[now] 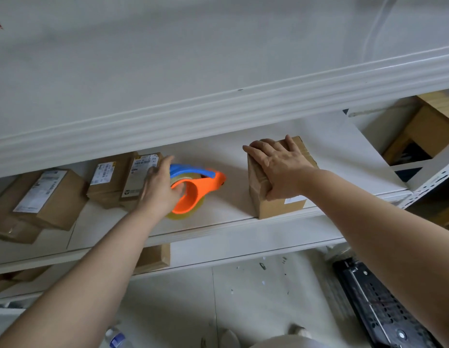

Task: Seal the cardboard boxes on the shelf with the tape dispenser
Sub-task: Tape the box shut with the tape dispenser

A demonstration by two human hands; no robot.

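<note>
Looking down from the head camera, the one view on offer, the person works at a white shelf (233, 156) with both arms stretched out. The left hand (159, 190) grasps the tape dispenser (193, 189), its fingers curled into the orange handle loop and the thumb lying along the blue top, a hold that seems meant to carry the tool across. The dispenser rests on the shelf board between a cluster of labelled boxes (110, 182) at the left and the cardboard box (276, 207) at the right, apart from that box. Its long axis runs roughly along the shelf, and the orange nose points right, toward the box; the roll of clear tape shows below the handle. The right hand (278, 167) clasps the cardboard box from above, palm on the top, fingers draped over the far edge and thumb hooked down the near left corner, probably to stop the box sliding when tape is drawn over it. The box sits at the shelf's front edge, its long axis running from front to back, with a white label on the near face. Whether its top seam is already taped cannot be told beneath the hand.
</note>
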